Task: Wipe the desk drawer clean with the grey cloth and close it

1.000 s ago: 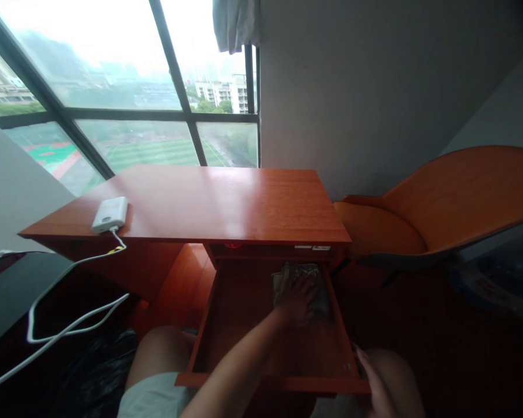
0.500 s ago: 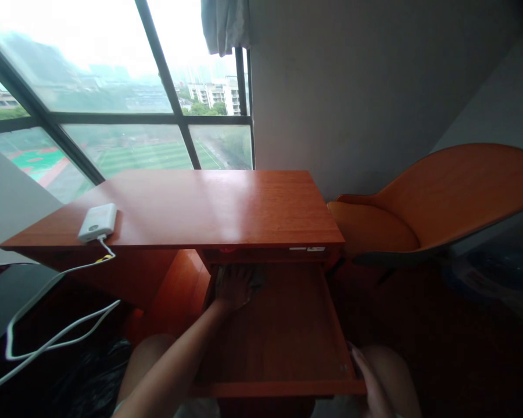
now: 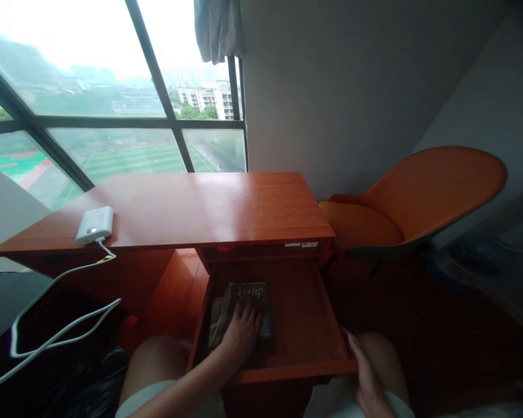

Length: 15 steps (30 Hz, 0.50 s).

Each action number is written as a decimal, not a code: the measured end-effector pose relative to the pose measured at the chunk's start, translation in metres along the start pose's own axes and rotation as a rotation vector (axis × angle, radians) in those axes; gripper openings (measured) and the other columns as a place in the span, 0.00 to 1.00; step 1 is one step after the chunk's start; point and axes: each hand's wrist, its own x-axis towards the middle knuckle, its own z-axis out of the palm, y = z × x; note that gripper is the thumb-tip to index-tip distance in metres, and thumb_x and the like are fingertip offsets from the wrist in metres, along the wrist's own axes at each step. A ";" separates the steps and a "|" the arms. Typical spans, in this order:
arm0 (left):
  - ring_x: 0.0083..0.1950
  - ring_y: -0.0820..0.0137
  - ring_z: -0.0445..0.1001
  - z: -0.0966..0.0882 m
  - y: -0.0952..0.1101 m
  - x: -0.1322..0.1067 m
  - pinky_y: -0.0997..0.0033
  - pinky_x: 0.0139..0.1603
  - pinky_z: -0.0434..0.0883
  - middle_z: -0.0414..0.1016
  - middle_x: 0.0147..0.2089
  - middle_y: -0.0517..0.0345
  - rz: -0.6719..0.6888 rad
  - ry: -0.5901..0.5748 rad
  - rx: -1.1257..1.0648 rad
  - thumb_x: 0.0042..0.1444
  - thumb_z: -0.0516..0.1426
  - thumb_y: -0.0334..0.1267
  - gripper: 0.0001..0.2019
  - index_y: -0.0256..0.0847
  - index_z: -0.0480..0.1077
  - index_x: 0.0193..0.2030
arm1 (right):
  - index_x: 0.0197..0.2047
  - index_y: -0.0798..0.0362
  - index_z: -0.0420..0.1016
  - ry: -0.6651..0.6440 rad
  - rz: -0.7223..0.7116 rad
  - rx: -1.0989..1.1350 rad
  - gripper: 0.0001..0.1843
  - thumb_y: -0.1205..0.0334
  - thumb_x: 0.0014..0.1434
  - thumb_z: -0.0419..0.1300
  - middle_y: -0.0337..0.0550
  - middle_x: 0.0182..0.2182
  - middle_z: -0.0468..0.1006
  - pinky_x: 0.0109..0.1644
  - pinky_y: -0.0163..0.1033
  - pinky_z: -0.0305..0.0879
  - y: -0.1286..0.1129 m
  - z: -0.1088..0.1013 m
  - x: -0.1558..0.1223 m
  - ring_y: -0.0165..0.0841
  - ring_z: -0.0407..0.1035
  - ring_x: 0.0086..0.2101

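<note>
- Cloth work in the pulled-out, reddish-brown wooden drawer [image 3: 298, 316] seems under way; how much is done cannot be told, and the drawer is not yet pushed in.
- The dark grey-brown, folded fabric cloth [image 3: 229, 305] lies on the drawer's left half, pale markings near its far edge, a lighter layer showing at left.
- The left hand [image 3: 243, 332] rests flat on it, fingers slightly apart.
- The right hand [image 3: 361, 359] is at the drawer's front right corner; its grip is unclear.

You faced a dark-framed window [image 3: 117, 122] at upper left, bright and hazy, with a grey curtain [image 3: 218, 29] at its right edge; beside it ran a grey wall [image 3: 331, 87], with an orange chair [image 3: 440, 191] on dark floor [image 3: 370, 316] at right
</note>
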 end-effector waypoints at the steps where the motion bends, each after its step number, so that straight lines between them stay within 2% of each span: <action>1: 0.66 0.48 0.55 -0.004 0.002 0.001 0.41 0.62 0.53 0.59 0.65 0.32 -0.014 -0.001 0.021 0.58 0.51 0.37 0.26 0.32 0.62 0.63 | 0.50 0.44 0.73 0.024 0.001 -0.003 0.30 0.37 0.48 0.58 0.37 0.51 0.77 0.57 0.44 0.67 0.000 0.000 0.000 0.41 0.65 0.57; 3: 0.58 0.50 0.67 -0.018 0.003 0.003 0.49 0.53 0.65 0.67 0.59 0.33 -0.033 -0.019 0.025 0.58 0.47 0.28 0.21 0.32 0.68 0.57 | 0.50 0.44 0.72 0.073 -0.049 -0.054 0.31 0.38 0.47 0.59 0.38 0.54 0.74 0.62 0.43 0.61 -0.002 0.001 -0.003 0.41 0.62 0.59; 4: 0.53 0.52 0.70 -0.026 0.001 0.003 0.53 0.48 0.68 0.70 0.54 0.35 -0.038 -0.031 0.006 0.58 0.46 0.26 0.19 0.32 0.70 0.53 | 0.51 0.45 0.71 0.089 -0.101 -0.101 0.31 0.38 0.47 0.60 0.39 0.55 0.73 0.63 0.43 0.58 -0.005 0.002 -0.006 0.41 0.61 0.59; 6: 0.46 0.55 0.73 -0.045 -0.007 0.004 0.59 0.41 0.69 0.73 0.46 0.41 -0.058 -0.053 -0.072 0.56 0.48 0.27 0.15 0.35 0.73 0.45 | 0.53 0.46 0.70 0.117 -0.216 -0.201 0.32 0.39 0.48 0.59 0.41 0.57 0.71 0.65 0.45 0.54 -0.013 0.005 -0.015 0.43 0.60 0.59; 8: 0.42 0.58 0.74 -0.065 -0.017 0.004 0.63 0.38 0.69 0.73 0.43 0.46 -0.115 -0.046 -0.188 0.55 0.51 0.30 0.12 0.37 0.72 0.43 | 0.55 0.48 0.68 0.154 -0.356 -0.296 0.33 0.40 0.50 0.59 0.44 0.58 0.70 0.65 0.47 0.52 -0.023 0.010 -0.027 0.44 0.59 0.60; 11: 0.39 0.65 0.74 -0.092 -0.025 0.004 0.70 0.38 0.67 0.71 0.41 0.53 -0.172 0.069 -0.430 0.57 0.52 0.33 0.11 0.42 0.71 0.44 | 0.55 0.48 0.68 0.186 -0.556 -0.430 0.29 0.44 0.53 0.57 0.46 0.57 0.70 0.65 0.49 0.51 -0.039 0.026 -0.049 0.44 0.59 0.60; 13: 0.39 0.68 0.72 -0.108 -0.018 0.006 0.72 0.39 0.66 0.71 0.40 0.56 -0.174 0.168 -0.610 0.58 0.51 0.35 0.09 0.43 0.71 0.42 | 0.55 0.46 0.68 0.131 -0.565 -0.442 0.26 0.45 0.55 0.56 0.45 0.57 0.70 0.65 0.50 0.52 -0.046 0.044 -0.064 0.44 0.59 0.59; 15: 0.38 0.69 0.71 -0.121 0.000 0.009 0.73 0.39 0.66 0.70 0.39 0.57 -0.172 0.234 -0.766 0.56 0.53 0.35 0.07 0.43 0.71 0.38 | 0.56 0.44 0.68 -0.003 -0.444 -0.332 0.26 0.45 0.55 0.57 0.43 0.58 0.70 0.65 0.50 0.52 -0.046 0.066 -0.077 0.43 0.59 0.60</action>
